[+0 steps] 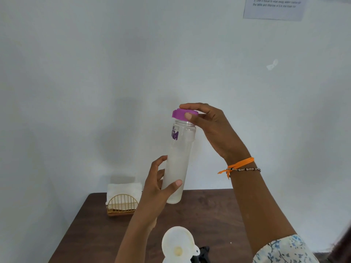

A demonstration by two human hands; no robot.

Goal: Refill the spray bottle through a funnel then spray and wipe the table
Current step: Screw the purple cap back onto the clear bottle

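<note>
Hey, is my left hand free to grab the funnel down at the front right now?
Probably not yet. The left hand is wrapped around the water bottle, held above the table, while the right hand holds the purple cap. The funnel sits uncovered below, so only the bottle stands in the way.

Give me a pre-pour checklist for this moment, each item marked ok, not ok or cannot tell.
1. Purple cap off the water bottle's neck: ok, the right hand pinches it just above the open mouth.
2. Water bottle held firmly: ok, the left hand grips its lower body.
3. Funnel in place below: ok, mouth facing up.
4. Funnel seated in the spray bottle: cannot tell, cut off by the frame edge.
5. Water level in the bottle: cannot tell, frosted wall.
6. Tissues ready on the table: ok.
</note>
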